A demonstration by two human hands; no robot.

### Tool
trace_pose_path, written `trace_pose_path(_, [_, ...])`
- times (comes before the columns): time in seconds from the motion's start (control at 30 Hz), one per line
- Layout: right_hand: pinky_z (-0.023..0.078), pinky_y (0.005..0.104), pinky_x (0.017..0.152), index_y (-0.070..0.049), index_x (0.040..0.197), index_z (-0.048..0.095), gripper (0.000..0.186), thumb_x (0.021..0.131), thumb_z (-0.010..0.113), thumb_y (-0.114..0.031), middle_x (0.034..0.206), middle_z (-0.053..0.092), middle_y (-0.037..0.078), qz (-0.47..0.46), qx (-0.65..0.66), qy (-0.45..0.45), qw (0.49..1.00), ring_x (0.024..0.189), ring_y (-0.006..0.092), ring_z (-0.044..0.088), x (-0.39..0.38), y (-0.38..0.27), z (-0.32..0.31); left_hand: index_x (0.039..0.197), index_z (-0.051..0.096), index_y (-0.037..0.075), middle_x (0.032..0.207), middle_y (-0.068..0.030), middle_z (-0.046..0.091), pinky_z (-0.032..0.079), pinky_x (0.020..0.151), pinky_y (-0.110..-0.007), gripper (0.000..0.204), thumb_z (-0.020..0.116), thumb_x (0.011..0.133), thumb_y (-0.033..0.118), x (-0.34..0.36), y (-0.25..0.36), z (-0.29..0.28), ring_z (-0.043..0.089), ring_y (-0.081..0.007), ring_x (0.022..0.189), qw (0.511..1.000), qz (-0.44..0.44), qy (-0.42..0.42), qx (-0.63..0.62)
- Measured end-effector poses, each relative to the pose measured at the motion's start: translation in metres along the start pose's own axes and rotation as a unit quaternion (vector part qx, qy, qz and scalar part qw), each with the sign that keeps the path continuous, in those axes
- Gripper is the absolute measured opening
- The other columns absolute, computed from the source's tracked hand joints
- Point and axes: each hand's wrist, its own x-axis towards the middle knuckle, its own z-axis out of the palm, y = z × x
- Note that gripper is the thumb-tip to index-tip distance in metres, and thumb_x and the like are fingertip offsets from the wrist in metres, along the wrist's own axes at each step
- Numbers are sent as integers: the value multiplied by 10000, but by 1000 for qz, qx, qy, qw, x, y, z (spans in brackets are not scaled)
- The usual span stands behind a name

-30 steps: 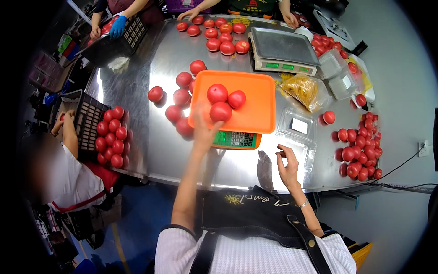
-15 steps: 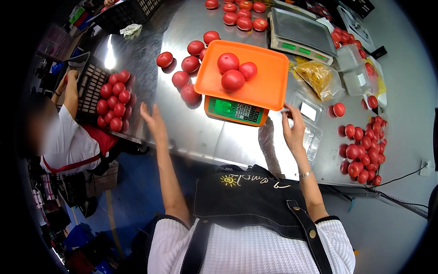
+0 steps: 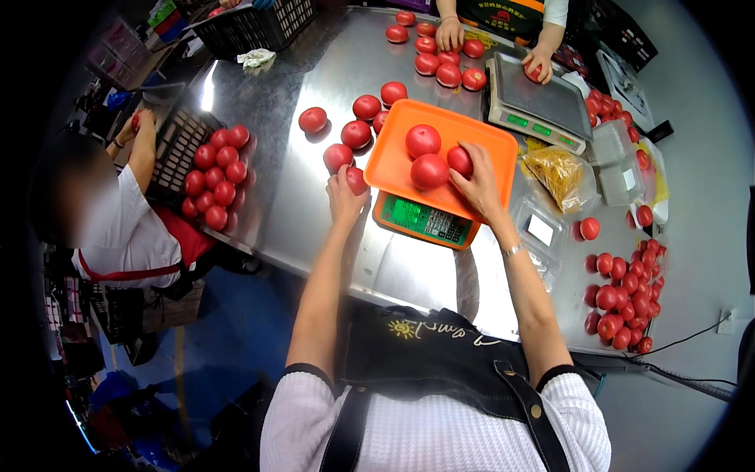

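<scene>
An orange tray (image 3: 487, 140) tops the scale with the green display (image 3: 421, 219) in front of me. Two red tomatoes (image 3: 429, 171) sit on the tray, and my right hand (image 3: 478, 185) has its fingers around a third tomato (image 3: 460, 161) at their right. Left of the tray, my left hand (image 3: 346, 198) is closed on another tomato (image 3: 357, 181) on the steel table. Several loose tomatoes (image 3: 356, 134) lie beside and behind that hand.
Behind stands a second scale (image 3: 543, 102), where a co-worker's hand (image 3: 538, 63) holds a tomato. To the right are a bag of yellow ties (image 3: 557, 175), clear plastic boxes (image 3: 539, 228) and a tomato pile (image 3: 625, 291). Another person (image 3: 126, 212) works by a black crate (image 3: 185, 145) at left.
My left hand has reached forward and taken hold of a tomato on the table. My right hand has gone from the tray's corner to a tomato on it. A co-worker's hands have appeared behind.
</scene>
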Motion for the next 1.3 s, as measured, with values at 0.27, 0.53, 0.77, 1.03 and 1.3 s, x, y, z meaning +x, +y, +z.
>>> trace_pose_path(0.27, [501,352,856,-35,1239,511,541,747,728,-97,1187,530,155,143,65,42,987,1075,294,559,-78,-61,-51,1275,445,94,1173,-166,491,423,957,-427,683,766,673,121,-4,52,-45,500,-354,1091,977,106,129,-130])
trace_pose_path(0.53, [498,355,871,-53,1240,518,571,725,759,-103,1185,538,141,133,99,-20,986,1087,282,558,-111,-80,-21,1279,440,68,1219,-173,477,420,970,-414,711,776,654,118,5,77,-69,487,-344,1131,968,104,76,-215])
trace_pose_path(0.77, [451,391,926,-27,1210,523,560,707,762,-93,1173,543,188,126,129,-61,982,1101,342,534,-123,-93,-4,1326,415,90,1272,-167,469,331,1012,-474,776,772,658,260,-3,104,-29,427,-355,1200,977,212,-23,-33])
trace_pose_path(1.03, [461,382,903,-26,1219,506,551,733,743,-130,1161,525,185,111,138,-123,976,1066,346,543,-142,-98,15,1336,391,56,1181,-135,529,448,875,-360,652,715,791,209,-27,74,-70,529,-276,1069,982,161,39,-96])
trace_pose_path(1.3, [482,399,839,-25,1197,503,529,728,728,-123,1139,524,183,21,151,-99,983,1018,356,559,-116,-111,35,1358,378,76,1185,-142,536,523,705,-303,536,620,902,217,-121,25,-69,614,-209,968,857,-154,-334,-362])
